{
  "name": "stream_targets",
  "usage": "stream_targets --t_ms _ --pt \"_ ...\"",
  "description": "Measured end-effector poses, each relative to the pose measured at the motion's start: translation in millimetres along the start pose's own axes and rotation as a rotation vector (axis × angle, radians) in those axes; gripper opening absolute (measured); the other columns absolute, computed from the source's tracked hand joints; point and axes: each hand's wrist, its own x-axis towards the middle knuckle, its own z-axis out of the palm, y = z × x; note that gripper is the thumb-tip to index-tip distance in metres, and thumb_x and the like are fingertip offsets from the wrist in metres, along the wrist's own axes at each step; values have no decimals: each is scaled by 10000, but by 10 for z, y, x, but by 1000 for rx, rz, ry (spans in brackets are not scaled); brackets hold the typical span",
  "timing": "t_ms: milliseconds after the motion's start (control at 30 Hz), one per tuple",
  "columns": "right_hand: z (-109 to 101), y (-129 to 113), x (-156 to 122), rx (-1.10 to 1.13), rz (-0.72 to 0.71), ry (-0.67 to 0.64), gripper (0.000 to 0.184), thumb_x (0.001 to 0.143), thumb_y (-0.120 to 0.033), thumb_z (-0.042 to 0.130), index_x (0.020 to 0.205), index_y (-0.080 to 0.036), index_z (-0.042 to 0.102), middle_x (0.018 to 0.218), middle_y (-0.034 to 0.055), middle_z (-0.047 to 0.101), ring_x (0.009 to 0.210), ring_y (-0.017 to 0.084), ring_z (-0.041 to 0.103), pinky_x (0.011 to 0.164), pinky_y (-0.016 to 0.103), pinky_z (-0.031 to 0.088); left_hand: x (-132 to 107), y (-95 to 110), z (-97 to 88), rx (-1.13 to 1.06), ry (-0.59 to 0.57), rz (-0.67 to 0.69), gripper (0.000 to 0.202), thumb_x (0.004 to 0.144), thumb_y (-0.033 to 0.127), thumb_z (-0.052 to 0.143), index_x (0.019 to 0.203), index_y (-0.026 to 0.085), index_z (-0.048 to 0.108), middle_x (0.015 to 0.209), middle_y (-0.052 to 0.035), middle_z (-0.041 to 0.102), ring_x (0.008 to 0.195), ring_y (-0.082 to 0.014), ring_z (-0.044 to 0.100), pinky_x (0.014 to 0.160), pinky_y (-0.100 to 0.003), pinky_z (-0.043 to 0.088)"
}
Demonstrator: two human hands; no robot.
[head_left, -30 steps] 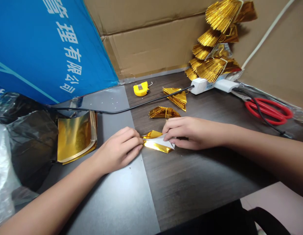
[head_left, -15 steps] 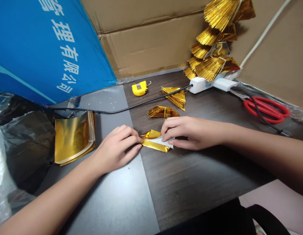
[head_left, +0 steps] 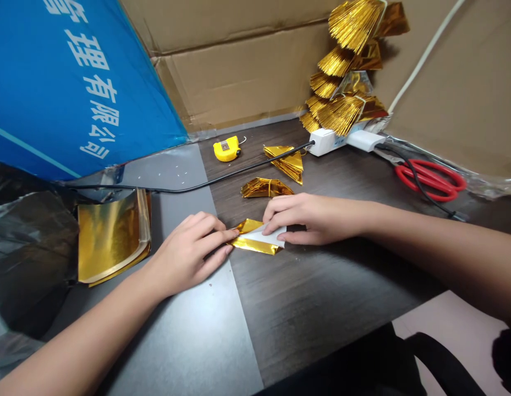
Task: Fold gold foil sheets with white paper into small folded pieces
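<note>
A partly folded sheet of gold foil paper (head_left: 257, 245) lies on the desk, its white back showing along a slanting flap. My left hand (head_left: 193, 250) is closed on the sheet's left tip, the fingertips pressing it against the desk. At the other end, my right hand (head_left: 307, 219) grips the white flap between thumb and fingers. Just beyond the sheet sit a banded bundle of folded gold paper (head_left: 267, 188) and a fan-shaped gold bundle (head_left: 289, 164). A stack of gold foil sheets (head_left: 109, 236) rests left of my left hand.
A yellow tape measure (head_left: 226, 149) lies near the cardboard wall. The black cable (head_left: 238, 174) crosses the desk to a white power strip (head_left: 323, 142). Red-handled scissors (head_left: 432, 179) lie at right, below stacked gold fans (head_left: 341, 66). A black plastic bag (head_left: 32, 258) is at left.
The view has shifted slightly, so everything sits further left. Both hands stay on the gold foil paper, and a left finger reaches a little further over its left end.
</note>
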Motion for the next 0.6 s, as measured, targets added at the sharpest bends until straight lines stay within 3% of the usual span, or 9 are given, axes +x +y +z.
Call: stream_targets --t_ms 200,333,467,600 --pt "-34 -44 29 33 17 -12 223 948 -130 579 1158 -136 652 1056 89 680 985 171 612 878 302 508 0 2 -10 0 12 19 235 943 149 600 1165 153 676 974 -72 629 903 -178 567 796 -320 468" --pt "-40 -48 35 44 3 -28 142 951 -137 574 1050 -135 676 1013 90 691 975 174 613 892 315 508 -7 8 -11 -17 8 17 227 944 148 601 1153 181 683 978 -63 631 909 -173 574 800 -315 470" --pt "-39 -27 15 46 -25 -38 138 947 -147 588 1012 -154 710 1076 98 689 1022 174 621 933 318 510 6 9 -17 2 1 20 218 947 156 592 1136 183 697 983 -65 643 907 -170 584 798 -308 480" --pt "-64 -36 -2 33 -28 -80 245 882 -64 591 1066 -156 724 1148 107 666 1084 182 606 982 329 501 21 14 -28 11 1 32 196 948 173 595 1108 175 708 971 -65 653 896 -169 595 801 -310 490"
